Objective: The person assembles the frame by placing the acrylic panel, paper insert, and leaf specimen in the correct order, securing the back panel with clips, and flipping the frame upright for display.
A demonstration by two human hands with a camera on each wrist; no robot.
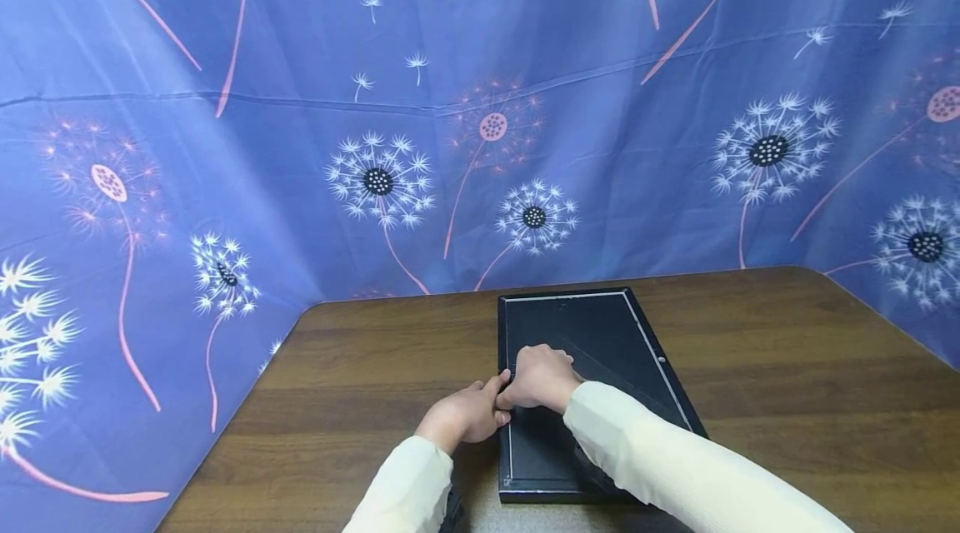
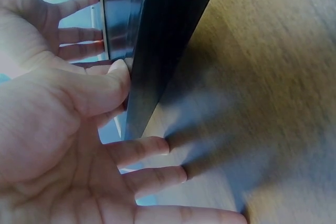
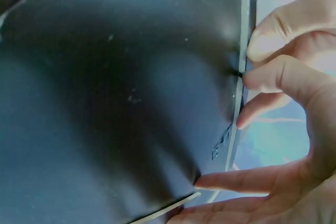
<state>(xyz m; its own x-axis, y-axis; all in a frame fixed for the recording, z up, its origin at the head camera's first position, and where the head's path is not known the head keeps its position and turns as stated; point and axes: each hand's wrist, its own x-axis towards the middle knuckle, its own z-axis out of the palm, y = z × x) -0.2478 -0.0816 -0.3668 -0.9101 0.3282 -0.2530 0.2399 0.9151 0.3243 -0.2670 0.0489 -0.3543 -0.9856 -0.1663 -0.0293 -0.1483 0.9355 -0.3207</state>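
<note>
A black rectangular panel, which looks like the back of a picture frame (image 1: 600,333), lies flat on the table with a pale line inside its rim. At its left edge both hands meet. My left hand (image 1: 465,415) puts its thumb (image 2: 121,74) and a finger against the rim, while its other fingers spread out straight over the tabletop in the left wrist view. My right hand (image 1: 542,379) reaches across from the right. Its thumb (image 3: 262,77) presses at a small dark tab (image 3: 237,72) on the rim, and its extended fingers (image 3: 231,181) touch the panel.
The frame rests on a brown wood-grain table (image 1: 787,350). Behind and beside the table hangs a blue cloth (image 1: 637,141) printed with dandelions. A small light round spot (image 1: 662,360) shows on the frame's right rim.
</note>
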